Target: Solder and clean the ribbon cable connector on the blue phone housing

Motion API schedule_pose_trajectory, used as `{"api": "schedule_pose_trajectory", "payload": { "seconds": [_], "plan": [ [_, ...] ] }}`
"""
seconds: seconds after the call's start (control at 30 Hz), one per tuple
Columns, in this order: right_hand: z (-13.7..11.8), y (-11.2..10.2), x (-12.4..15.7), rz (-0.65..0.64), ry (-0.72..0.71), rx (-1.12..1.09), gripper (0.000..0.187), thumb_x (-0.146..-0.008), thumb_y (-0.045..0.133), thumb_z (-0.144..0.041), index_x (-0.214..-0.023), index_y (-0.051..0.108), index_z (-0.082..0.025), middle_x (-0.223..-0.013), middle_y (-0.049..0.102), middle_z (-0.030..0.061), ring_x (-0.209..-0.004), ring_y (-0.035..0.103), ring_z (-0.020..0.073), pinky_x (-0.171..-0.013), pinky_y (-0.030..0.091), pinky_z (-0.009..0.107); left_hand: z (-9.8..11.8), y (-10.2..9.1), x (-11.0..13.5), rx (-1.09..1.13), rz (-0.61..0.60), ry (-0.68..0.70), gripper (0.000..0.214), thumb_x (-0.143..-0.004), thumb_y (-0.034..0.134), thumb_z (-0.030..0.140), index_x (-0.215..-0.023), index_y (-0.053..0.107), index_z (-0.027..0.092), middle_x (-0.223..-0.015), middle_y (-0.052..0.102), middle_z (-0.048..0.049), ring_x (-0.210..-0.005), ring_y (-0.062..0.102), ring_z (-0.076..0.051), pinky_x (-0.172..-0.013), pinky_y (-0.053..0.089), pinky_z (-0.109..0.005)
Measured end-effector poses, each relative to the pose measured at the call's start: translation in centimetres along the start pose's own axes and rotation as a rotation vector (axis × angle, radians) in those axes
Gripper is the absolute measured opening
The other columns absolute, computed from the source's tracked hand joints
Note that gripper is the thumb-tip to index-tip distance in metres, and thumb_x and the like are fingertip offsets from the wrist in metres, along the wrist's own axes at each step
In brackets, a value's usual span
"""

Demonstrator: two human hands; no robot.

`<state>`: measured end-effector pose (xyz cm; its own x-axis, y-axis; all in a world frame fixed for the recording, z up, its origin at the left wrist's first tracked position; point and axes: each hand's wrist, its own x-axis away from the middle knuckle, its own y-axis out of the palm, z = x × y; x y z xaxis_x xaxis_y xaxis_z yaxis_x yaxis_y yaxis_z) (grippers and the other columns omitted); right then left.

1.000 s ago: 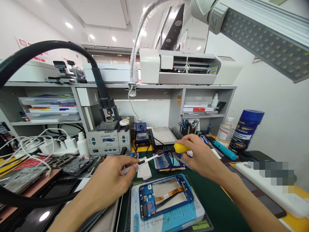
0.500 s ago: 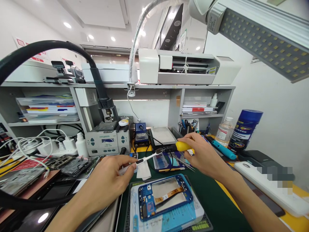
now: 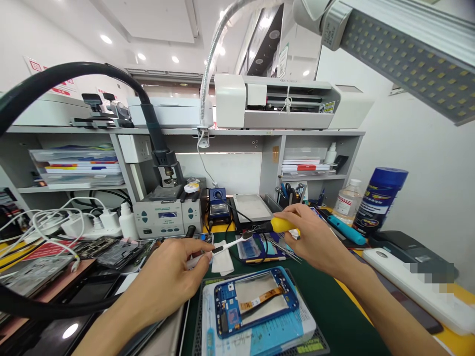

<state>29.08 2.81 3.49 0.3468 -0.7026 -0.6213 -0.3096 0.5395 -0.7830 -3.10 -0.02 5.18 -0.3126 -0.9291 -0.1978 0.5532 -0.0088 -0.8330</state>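
Observation:
My left hand (image 3: 181,269) is closed around a toothbrush (image 3: 230,244) with a white and black handle, its dark bristled head pointing right. My right hand (image 3: 306,232) grips a yellow-handled soldering iron (image 3: 280,225), whose metal tip points left. Brush head and iron tip meet or nearly meet above the mat; contact is too small to tell. Below both hands, a blue phone frame (image 3: 256,302) with an orange flex cable (image 3: 261,299) lies on a white and light-blue box (image 3: 297,326). A white tissue (image 3: 222,261) is near my left fingers.
The blue soldering station (image 3: 218,205) and grey hot-air station (image 3: 168,217) stand at the back. Tweezers (image 3: 287,251) lie beyond the phone frame. Phones and boards (image 3: 115,259) crowd the left; a spray can (image 3: 380,200) and clear bottle (image 3: 347,202) stand right. A lamp (image 3: 408,59) hangs overhead.
The brush head has shifted slightly down at the iron's tip. Both hands keep their grips, and the whole view has moved a little.

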Motion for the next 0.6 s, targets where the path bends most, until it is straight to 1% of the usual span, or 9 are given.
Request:
{"api": "schedule_pose_trajectory", "payload": {
  "seconds": [0.17,0.33,0.6],
  "plan": [
    [-0.56,0.27,-0.05,-0.022,-0.017,-0.016,0.024,-0.098,0.066,-0.023,-0.122,0.063,-0.021,-0.121,0.063,0.0067,-0.105,0.063,0.0238,-0.088,0.056,0.044,0.14,0.00,0.05,-0.035,0.004,0.024,0.038,-0.097,0.046,0.043,-0.107,0.080,0.028,-0.112,0.080,0.0018,-0.099,0.073,-0.025,-0.084,0.051,-0.032],
    [-0.51,0.32,-0.08,-0.027,-0.023,-0.019,0.025,-0.097,0.066,-0.022,-0.122,0.063,-0.021,-0.122,0.062,0.0068,-0.106,0.063,0.0242,-0.089,0.056,0.044,0.11,0.11,0.03,-0.043,0.004,0.049,0.038,-0.097,0.047,0.039,-0.107,0.081,0.027,-0.110,0.081,0.0009,-0.100,0.073,-0.024,-0.086,0.050,-0.031],
    [-0.51,0.29,-0.21,-0.014,-0.019,0.000,0.024,-0.099,0.066,-0.025,-0.122,0.063,-0.021,-0.121,0.064,0.0071,-0.105,0.064,0.0239,-0.089,0.057,0.044,0.29,-0.02,0.12,-0.011,-0.021,0.059,0.037,-0.098,0.047,0.040,-0.104,0.080,0.025,-0.105,0.081,0.0002,-0.092,0.073,-0.024,-0.078,0.049,-0.030]
  ]
}}
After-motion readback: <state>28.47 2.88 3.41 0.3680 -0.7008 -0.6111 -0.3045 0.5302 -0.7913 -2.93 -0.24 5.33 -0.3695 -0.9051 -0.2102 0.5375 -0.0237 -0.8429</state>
